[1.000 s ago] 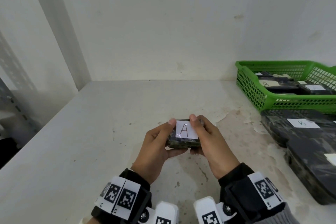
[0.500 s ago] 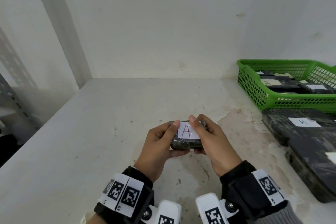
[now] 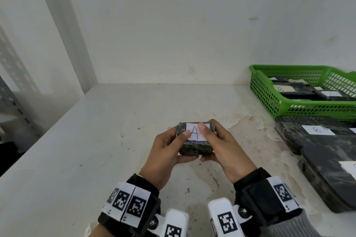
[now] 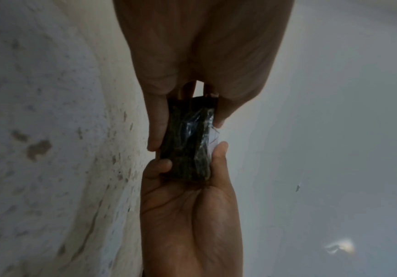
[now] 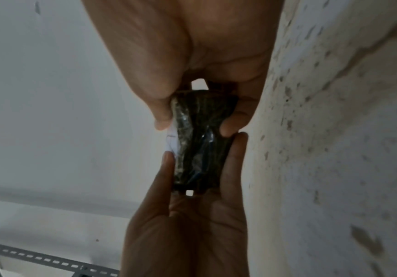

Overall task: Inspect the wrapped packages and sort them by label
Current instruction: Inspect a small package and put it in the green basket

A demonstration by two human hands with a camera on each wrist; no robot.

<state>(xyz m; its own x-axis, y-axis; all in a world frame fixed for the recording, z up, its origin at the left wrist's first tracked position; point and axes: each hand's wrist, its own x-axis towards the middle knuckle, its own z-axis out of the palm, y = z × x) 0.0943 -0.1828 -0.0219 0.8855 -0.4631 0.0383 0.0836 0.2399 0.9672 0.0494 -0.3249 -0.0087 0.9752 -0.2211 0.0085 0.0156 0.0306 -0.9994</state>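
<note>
A small dark film-wrapped package (image 3: 194, 140) is held above the white shelf top (image 3: 96, 140) between both hands, its white label (image 3: 195, 132) marked "A" turned up toward the head camera. The left hand (image 3: 165, 157) is curled round the package's left end, thumb laid on the label's left edge; the right hand (image 3: 225, 152) is curled round the right end, thumb pressed on the label's upper right. In the left wrist view the package (image 4: 187, 142) is seen edge-on, pinched between thumbs and fingers.

Taking the green mesh basket (image 3: 269, 100) as landmark: the held package is well to its left and nearer the person. Just in front of the basket a large dark wrapped package labelled "B" (image 3: 300, 131) lies flat, and another large dark package (image 3: 327, 175) lies nearer still, against the right edge of view. More labelled packages lie inside the basket. Left of the basket, bare shelf top runs to the back wall (image 3: 173, 34) and to the shelf's left edge.

Compared with half a second ago, the package has been tipped slightly, so more of its near side is shown; both grips are unchanged.
</note>
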